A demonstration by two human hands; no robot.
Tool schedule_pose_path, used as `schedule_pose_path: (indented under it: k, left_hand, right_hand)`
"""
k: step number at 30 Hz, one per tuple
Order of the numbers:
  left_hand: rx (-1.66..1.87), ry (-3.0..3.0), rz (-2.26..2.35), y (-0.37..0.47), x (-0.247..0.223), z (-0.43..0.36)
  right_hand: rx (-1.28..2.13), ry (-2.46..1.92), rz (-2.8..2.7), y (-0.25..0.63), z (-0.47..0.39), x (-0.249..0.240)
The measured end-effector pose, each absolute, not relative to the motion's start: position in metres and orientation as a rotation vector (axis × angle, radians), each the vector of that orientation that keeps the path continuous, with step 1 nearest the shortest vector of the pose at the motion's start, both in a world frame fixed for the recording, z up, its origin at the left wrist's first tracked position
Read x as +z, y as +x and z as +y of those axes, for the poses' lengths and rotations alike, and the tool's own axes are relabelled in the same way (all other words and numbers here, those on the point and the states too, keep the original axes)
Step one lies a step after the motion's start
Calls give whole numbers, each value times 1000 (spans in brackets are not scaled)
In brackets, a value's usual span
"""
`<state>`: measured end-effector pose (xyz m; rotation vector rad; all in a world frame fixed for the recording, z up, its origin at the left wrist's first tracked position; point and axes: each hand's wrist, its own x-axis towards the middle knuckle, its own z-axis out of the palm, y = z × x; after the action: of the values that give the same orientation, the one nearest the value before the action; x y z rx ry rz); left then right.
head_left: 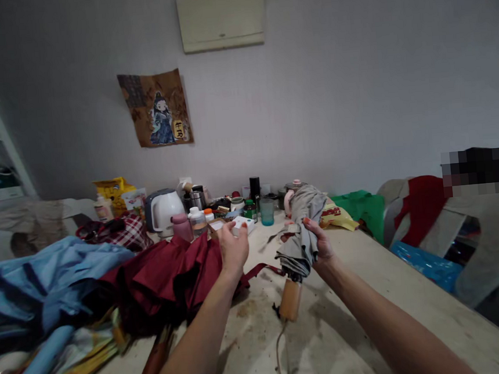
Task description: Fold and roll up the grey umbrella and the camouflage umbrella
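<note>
A grey folding umbrella (300, 241) is tilted over the table, its cloth gathered in loose folds. Its wooden handle (291, 301) points down toward me, with a thin cord loop hanging from the end. My right hand (319, 240) is wrapped around the grey cloth from the right side. To the left of the umbrella, my left hand (234, 246) is raised with its fingers apart and nothing in them. Beside my left forearm lies a dark red umbrella (174, 275), loosely bunched, its strap trailing right. A light blue umbrella (61, 279) spreads farther left.
Along the wall stand a white kettle (166, 210), a pink bottle (181, 226), a teal cup (267, 211) and several jars. A yellow packet (339, 214) and green cloth (362, 207) lie at the back right. Chairs (489, 230) flank the table (373, 304).
</note>
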<state>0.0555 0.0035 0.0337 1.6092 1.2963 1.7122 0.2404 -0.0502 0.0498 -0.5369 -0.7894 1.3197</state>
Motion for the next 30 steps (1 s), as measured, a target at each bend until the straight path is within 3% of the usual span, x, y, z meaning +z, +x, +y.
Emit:
schedule_pose_path:
  k: [2, 6, 8, 13, 19, 30]
  left_hand:
    - [1599, 1471, 1181, 59, 39, -7]
    - [832, 1380, 644, 78, 35, -36]
    - [627, 1288, 463, 86, 29, -43]
    - [722, 1237, 305, 84, 27, -41]
    - [818, 1313, 396, 80, 33, -42]
    - [605, 1216, 369, 85, 27, -47]
  right_hand:
    - [1304, -543, -820, 245, -48, 51]
    - [1334, -555, -876, 247, -44, 44]
    - [1361, -558, -900, 244, -45, 39]
    - [1411, -637, -994, 230, -53, 36]
    - [1135, -711, -1086, 210, -62, 45]
    - [1130, -789, -1125, 218, -67, 53]
